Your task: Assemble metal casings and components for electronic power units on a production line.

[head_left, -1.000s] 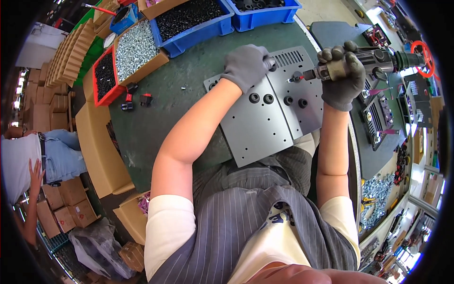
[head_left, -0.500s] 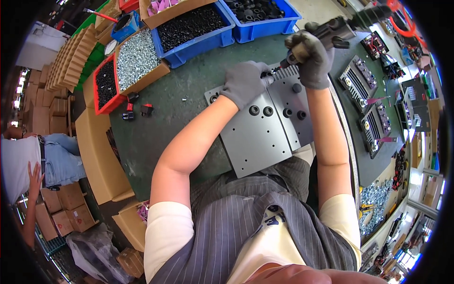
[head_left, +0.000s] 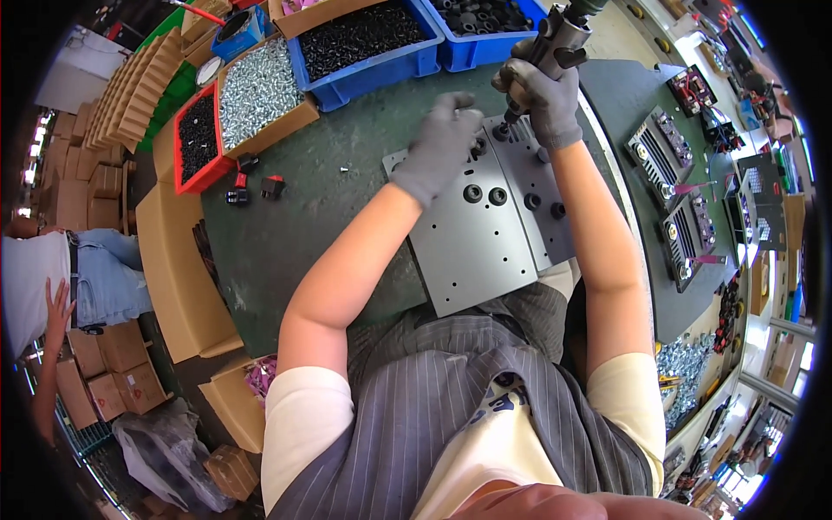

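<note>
Two grey metal plates lie side by side before me: a left plate (head_left: 472, 251) with several small holes and a right plate (head_left: 542, 178) partly under my right arm. Round black rubber feet (head_left: 472, 193) sit on both. My right hand (head_left: 546, 100), in a grey glove, grips a dark power screwdriver (head_left: 563, 43). Its lower end points down at a black foot (head_left: 501, 132) near the far edge of the right plate. My gloved left hand (head_left: 438, 143) hovers over the left plate's far part, fingers loosely apart, with nothing visible in them.
Along the table's far side stand a red bin (head_left: 198, 143) of black screws, a carton (head_left: 256, 95) of silver screws and blue bins (head_left: 373, 56) of black parts. Small black-and-red pieces (head_left: 272, 186) lie at left. Finned metal assemblies (head_left: 689, 238) line the right; a person (head_left: 74, 286) stands far left.
My left hand has drawn back leftward from the screwdriver's tip, its fingers loosening. The screwdriver has swung more upright, its end now over the far foot. The view has shifted slightly.
</note>
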{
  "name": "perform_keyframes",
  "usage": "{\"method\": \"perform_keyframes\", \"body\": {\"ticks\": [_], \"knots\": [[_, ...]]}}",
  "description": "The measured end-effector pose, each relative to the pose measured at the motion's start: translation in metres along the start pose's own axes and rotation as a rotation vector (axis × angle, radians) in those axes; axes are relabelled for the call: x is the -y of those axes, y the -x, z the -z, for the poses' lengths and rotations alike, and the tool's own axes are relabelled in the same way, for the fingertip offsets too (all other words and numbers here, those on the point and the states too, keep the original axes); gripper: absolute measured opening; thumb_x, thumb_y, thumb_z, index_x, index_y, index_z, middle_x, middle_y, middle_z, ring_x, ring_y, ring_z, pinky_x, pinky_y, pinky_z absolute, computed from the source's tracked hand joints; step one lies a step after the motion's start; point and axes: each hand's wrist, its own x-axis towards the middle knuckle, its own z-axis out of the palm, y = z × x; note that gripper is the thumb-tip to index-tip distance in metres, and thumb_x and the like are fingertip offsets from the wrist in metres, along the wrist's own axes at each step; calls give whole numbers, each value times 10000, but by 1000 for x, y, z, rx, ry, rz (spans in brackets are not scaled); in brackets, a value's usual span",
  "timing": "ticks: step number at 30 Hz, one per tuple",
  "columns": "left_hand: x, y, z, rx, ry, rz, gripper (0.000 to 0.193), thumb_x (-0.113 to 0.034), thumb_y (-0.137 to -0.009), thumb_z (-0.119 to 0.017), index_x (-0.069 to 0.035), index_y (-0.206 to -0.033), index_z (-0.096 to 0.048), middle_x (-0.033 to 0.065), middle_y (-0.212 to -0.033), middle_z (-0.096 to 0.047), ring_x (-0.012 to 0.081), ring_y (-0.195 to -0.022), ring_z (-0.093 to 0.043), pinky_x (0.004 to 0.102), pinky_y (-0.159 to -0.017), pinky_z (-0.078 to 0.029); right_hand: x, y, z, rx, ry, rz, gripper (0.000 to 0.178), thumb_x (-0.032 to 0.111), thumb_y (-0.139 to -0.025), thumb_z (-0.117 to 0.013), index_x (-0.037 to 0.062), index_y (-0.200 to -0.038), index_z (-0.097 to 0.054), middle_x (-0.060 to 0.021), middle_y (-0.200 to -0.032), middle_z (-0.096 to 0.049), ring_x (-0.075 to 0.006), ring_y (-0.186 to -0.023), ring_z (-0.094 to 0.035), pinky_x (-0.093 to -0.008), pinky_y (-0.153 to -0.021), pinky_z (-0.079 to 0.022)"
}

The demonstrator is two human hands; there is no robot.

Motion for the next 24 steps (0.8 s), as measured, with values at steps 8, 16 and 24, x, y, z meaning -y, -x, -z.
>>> {"method": "perform_keyframes", "body": {"ticks": [8, 16, 24], "knots": [[14, 64, 36, 204, 1016, 449, 312, -129, -939, -403, 34, -1189, -495, 40, -915, -550, 43, -637, -466, 158, -476, -379, 6, -10, 1, 185, 50, 44, 304, 76, -730, -651, -18, -1000, -548, -89, -763, -604, -171, -629, -618, -269, -585, -491], [10, 88, 24, 232, 1323, 573, 286, -191, -955, -445, 15, -1132, -534, 12, -800, -508, 61, -612, -445, 167, -480, -367, 49, 52, -18, 266, -452, 290, 389, 206, -747, -550, 65, -1098, -465, -76, -840, -538, -213, -738, -498, -343, -703, -383], [-11, 99, 12, 527, 1396, 562, 365, -270, -983, -381, 57, -1055, -527, -5, -700, -444, 52, -555, -387, 170, -412, -298, 65, 93, -13, 244, -483, 322, 377, 176, -738, -587, 86, -1071, -436, -53, -738, -456, -202, -674, -473, -344, -649, -405]]}}
